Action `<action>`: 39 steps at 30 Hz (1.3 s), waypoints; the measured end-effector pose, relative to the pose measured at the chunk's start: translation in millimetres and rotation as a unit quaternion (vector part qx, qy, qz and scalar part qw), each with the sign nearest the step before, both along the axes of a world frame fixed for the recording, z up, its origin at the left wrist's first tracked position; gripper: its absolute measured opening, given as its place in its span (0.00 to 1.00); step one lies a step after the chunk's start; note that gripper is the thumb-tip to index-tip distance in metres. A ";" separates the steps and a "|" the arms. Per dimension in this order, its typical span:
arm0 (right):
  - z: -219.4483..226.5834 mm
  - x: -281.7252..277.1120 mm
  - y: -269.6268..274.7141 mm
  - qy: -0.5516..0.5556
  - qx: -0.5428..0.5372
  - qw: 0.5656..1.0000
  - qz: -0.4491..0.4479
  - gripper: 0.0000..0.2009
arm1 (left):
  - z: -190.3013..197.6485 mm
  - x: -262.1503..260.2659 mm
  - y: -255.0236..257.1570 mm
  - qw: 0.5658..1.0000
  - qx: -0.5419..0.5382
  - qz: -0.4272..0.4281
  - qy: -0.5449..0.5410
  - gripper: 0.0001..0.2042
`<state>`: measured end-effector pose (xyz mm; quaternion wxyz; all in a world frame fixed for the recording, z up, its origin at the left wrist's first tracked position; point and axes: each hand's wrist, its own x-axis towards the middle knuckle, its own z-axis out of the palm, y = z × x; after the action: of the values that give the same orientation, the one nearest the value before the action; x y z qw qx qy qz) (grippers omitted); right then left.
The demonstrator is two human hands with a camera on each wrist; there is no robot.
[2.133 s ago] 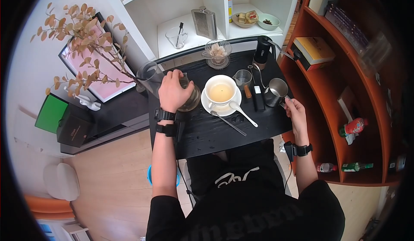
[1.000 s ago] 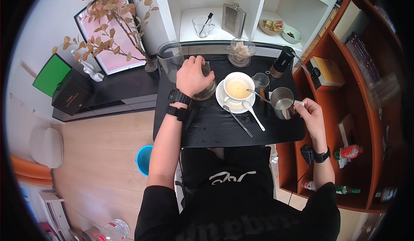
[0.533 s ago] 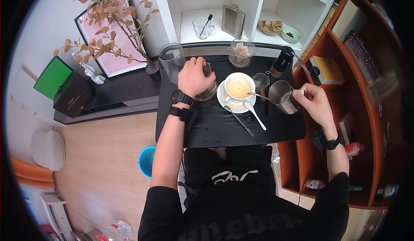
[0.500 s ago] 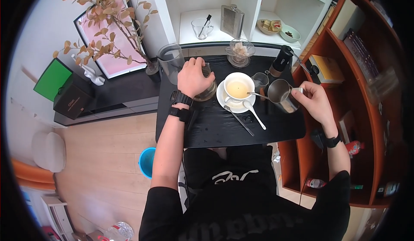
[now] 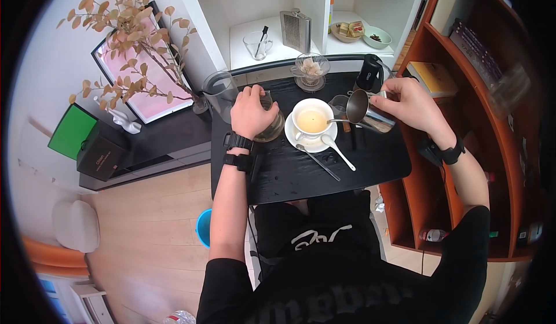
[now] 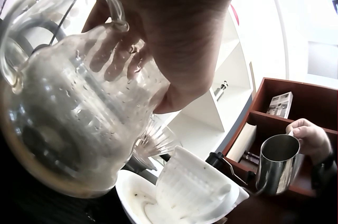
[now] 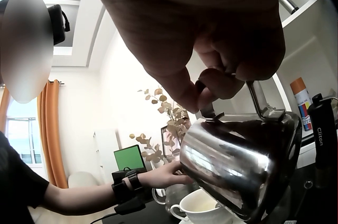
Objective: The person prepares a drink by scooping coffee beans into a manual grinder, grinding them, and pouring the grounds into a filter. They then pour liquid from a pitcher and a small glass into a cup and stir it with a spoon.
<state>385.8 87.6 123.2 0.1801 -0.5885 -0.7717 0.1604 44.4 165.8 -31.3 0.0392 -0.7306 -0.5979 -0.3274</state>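
Note:
My right hand (image 5: 408, 107) grips the handle of a stainless steel gooseneck pot (image 5: 376, 118), tilted to the left. Its thin spout reaches the rim of a white cup (image 5: 298, 108) holding pale yellow liquid. In the right wrist view the steel pot (image 7: 227, 158) hangs below curled fingers, overlapping the cup (image 7: 198, 203). My left hand (image 5: 252, 112) holds a glass coffee server (image 5: 272, 128) from above, left of the cup. The left wrist view shows fingers spread round the server's neck, behind its wet glass (image 6: 79, 97). The cup stands on a white saucer (image 5: 289, 136).
A white ceramic spoon (image 5: 341, 155) and a thin metal spoon (image 5: 318, 163) lie before the cup. Behind stand a glass dripper (image 5: 311, 81) with filter paper, a black grinder (image 5: 369, 72) and a small glass cup (image 5: 337, 101). A tall glass vessel (image 5: 220, 92) stands left.
My right hand has raised the steel pot and tipped it left, its spout swinging round to the white cup. The left hand has kept its hold on the glass server.

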 end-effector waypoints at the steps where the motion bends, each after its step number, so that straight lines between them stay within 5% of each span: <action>1: -0.1 0.0 -0.5 -0.005 0.000 1.000 0.000 0.16 | 0.5 0.6 -0.3 1.000 0.000 0.000 -0.004 0.19; 6: -53.8 33.4 -2.4 0.268 -0.033 0.963 -0.001 0.17 | 1.4 0.2 -0.7 1.000 0.001 -0.001 -0.007 0.19; 8: -74.5 45.5 -15.1 0.353 -0.033 0.933 -0.069 0.16 | -0.9 -1.1 0.7 1.000 0.002 -0.004 -0.004 0.19; 13: -116.9 53.1 -53.3 0.591 0.001 0.787 -0.176 0.15 | -0.3 0.0 -2.0 1.000 0.010 -0.003 -0.011 0.18; 26: -198.7 69.6 -67.4 0.568 0.026 0.780 -0.263 0.14 | -0.2 -0.8 0.1 1.000 0.007 -0.009 -0.003 0.18; 39: -194.8 63.9 -62.3 0.564 -0.025 0.772 -0.293 0.13 | -0.4 0.1 -0.4 1.000 0.019 -0.019 -0.002 0.18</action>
<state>449.6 25.3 -71.6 0.6066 -0.5943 -0.3177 0.4218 44.6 165.4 -31.7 0.0455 -0.7402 -0.5778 -0.3408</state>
